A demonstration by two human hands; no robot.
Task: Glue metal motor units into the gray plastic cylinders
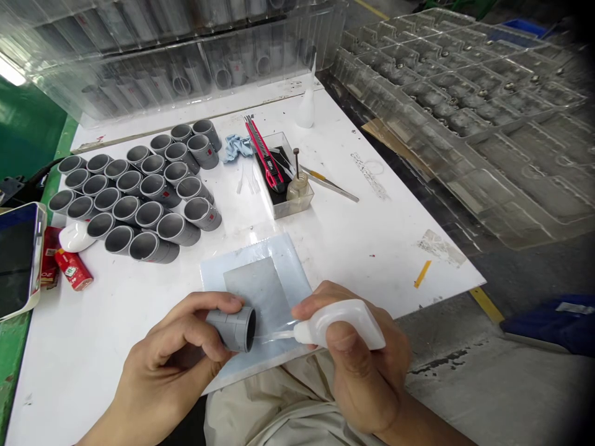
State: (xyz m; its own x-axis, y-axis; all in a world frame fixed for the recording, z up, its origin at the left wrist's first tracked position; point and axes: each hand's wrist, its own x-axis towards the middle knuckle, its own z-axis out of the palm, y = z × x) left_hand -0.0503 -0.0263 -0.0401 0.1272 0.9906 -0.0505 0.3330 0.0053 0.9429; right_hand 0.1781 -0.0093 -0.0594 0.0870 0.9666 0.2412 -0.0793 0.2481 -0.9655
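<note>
Lower centre of the frame: the left hand (167, 365) grips a short grey tube (232, 328) lying on its side, open mouth facing right. The right hand (357, 365) is closed around a white squeeze bottle (339, 325), whose thin clear nozzle points left and reaches the tube's mouth; whether the tip enters the bore cannot be told. Both are held just above a pale blue mat (283, 260) that carries a grey sheet (255, 288), at the near edge of the white table (372, 229).

Upper left of the frame: a cluster of like grey tubes (139, 198) lies in rows, open ends toward the viewer, well apart from the hands. At the left edge lie a phone (16, 257), a red packet (73, 269) and a white oval object (75, 236).

Centre, beyond the mat: a clear shallow box (283, 207) holds a red utility knife (264, 155) and a small glass jar (297, 186) with a rod standing in it. Tweezers (332, 186) lie just right of the box, a blue cloth (237, 147) to its left, a second white bottle (307, 108) behind. Clear plastic trays (465, 111) fill the upper right; another tray stack (162, 56) spans the top.
</note>
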